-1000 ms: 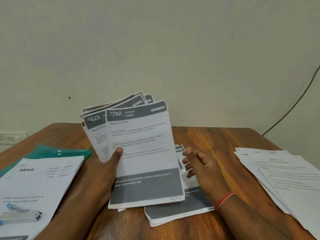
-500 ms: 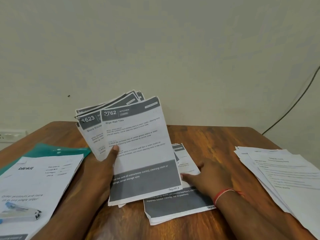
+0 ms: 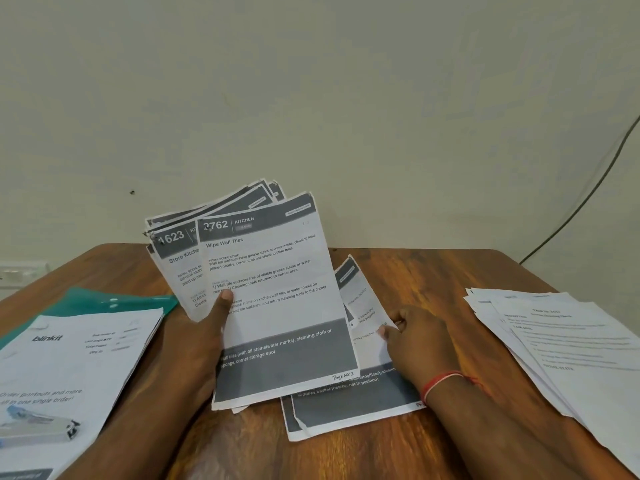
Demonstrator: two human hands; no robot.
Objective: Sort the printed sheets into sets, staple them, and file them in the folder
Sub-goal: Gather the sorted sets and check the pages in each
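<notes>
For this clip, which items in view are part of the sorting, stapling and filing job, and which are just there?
Part of the job:
- fanned sheets held in the left hand
- sheets lying flat under the right hand
- white stack at right
- stapler
- green folder

Just there:
- blinkit printout under the stapler, possibly packaging
- wall socket
- cable

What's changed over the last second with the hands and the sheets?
The right hand dropped from hovering open onto the flat pile on the table, fingers now on a sheet's edge. The left hand keeps holding the fanned sheets upright. Stapler, green folder and right-side stack unmoved.
</notes>
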